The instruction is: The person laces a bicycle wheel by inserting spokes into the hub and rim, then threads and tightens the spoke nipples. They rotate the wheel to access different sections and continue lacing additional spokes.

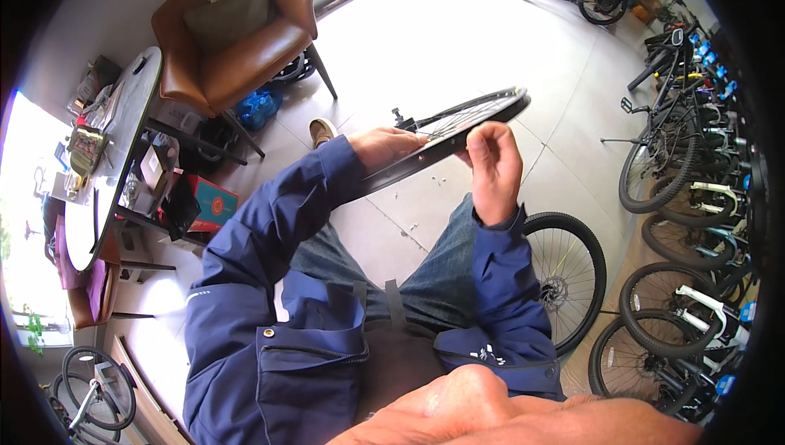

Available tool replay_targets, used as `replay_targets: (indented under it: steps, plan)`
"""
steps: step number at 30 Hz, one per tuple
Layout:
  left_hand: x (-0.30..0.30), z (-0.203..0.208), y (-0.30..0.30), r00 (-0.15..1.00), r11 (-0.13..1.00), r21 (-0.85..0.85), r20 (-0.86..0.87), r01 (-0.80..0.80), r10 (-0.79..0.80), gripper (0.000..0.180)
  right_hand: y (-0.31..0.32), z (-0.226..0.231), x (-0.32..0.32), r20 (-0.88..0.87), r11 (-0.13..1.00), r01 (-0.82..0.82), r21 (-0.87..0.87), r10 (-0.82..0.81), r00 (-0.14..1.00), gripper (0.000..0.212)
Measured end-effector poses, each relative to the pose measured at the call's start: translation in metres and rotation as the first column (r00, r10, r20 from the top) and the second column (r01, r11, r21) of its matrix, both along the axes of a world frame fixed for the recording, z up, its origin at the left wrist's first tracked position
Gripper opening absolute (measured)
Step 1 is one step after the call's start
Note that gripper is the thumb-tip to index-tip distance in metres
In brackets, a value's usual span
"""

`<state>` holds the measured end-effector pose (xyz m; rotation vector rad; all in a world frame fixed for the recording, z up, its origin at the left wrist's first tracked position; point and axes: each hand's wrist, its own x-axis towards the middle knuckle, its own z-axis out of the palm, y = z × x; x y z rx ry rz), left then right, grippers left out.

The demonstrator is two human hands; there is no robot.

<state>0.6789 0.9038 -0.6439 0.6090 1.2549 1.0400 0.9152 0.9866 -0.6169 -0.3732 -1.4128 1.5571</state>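
A bare bicycle wheel (pixel 442 150), black-rimmed with thin spokes and no tyre, is held tilted in front of me, its outer rim edge facing my body. My left hand (pixel 387 148) is closed over the near left part of the rim, with its fingers reaching in over the spokes. At the rim's right side, my right hand (pixel 495 168) has its thumb and fingers bent together against the outer edge. Its fingertips are partly hidden, so any small thing between them cannot be seen. The hub axle (pixel 403 120) sticks up beyond my left hand.
A wheel with a tyre (pixel 601 269) stands by my right leg. Many bikes (pixel 666 138) line the right side. At the left are a brown armchair (pixel 237 44), a cluttered table (pixel 131 110) and a red box (pixel 214 203). Small white bits (pixel 413 227) lie on the tiles.
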Motion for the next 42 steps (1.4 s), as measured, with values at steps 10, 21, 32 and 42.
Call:
replay_targets:
  steps: [10, 21, 32, 42]
  plan:
    - [0.055, -0.092, -0.010, 0.594, 0.997, 0.054, 0.805, -0.058, -0.008, 0.040, 0.065, -0.003, -0.020, 0.420, 0.944, -0.328, 0.048, 0.279, 0.864, 0.020]
    - [0.097, -0.142, -0.024, 0.543, 0.957, -0.045, 0.816, -0.285, 0.200, 0.036, 0.068, -0.030, -0.025, 0.518, 0.907, -0.370, -0.199, 0.418, 0.747, 0.016]
    - [0.095, -0.162, -0.026, 0.484, 0.933, -0.128, 0.826, -0.336, 0.287, 0.040, 0.038, -0.023, -0.017, 0.740, 0.983, -0.154, 0.100, 0.031, 0.672, 0.012]
    - [0.098, -0.154, -0.031, 0.483, 0.909, -0.177, 0.800, -0.377, 0.356, 0.039, 0.011, 0.012, -0.014, 0.773, 0.963, -0.263, 0.063, 0.120, 0.623, 0.016]
